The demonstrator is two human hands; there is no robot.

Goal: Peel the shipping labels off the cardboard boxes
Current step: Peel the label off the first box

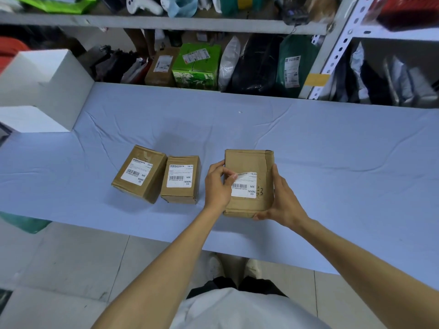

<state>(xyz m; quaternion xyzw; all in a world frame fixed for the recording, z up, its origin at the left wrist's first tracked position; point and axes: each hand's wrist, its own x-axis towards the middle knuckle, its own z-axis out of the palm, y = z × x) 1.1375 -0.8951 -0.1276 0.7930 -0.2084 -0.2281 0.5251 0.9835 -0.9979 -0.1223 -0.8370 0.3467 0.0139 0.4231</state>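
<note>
Box (249, 161) at frame centre, gripped by the right hand (283, 200); the left hand (217, 186) pinches the lifted corner of its label (244, 189)

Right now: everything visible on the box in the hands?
The held box is small, brown cardboard with a torn upper right corner and a pen scrawl beside its white label. The label bears a barcode, 19/42, MX, MXRC 03; its upper left corner is lifted and curled. The left hand pinches that corner; the right hand grips the box's right side and underside. Labelled face towards the camera, over the table.
</note>
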